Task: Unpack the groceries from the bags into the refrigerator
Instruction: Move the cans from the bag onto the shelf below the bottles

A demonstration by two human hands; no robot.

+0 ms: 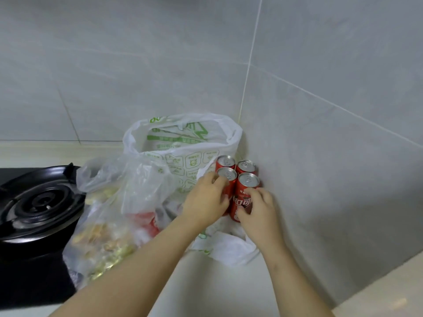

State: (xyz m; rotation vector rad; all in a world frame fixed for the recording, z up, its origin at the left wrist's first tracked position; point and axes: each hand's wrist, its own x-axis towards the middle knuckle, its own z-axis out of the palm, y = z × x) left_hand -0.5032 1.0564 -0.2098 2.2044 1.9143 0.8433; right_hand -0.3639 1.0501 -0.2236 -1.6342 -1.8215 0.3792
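Several red cola cans (246, 167) stand upright in a tight cluster in the counter's corner, against the right wall. My left hand (206, 200) grips the front left can (227, 176) from its left side. My right hand (258, 209) grips the front right can (245, 193) low on its body. A white bag with green print (183, 143) stands open behind the cans. A clear bag (107, 227) with yellowish food and something red inside lies to the left.
A black gas burner (39, 202) sits on the black hob at the left. Grey tiled walls meet in a corner just behind the cans. A crumpled white bag (225, 248) lies flat under my wrists on the pale counter (206, 291).
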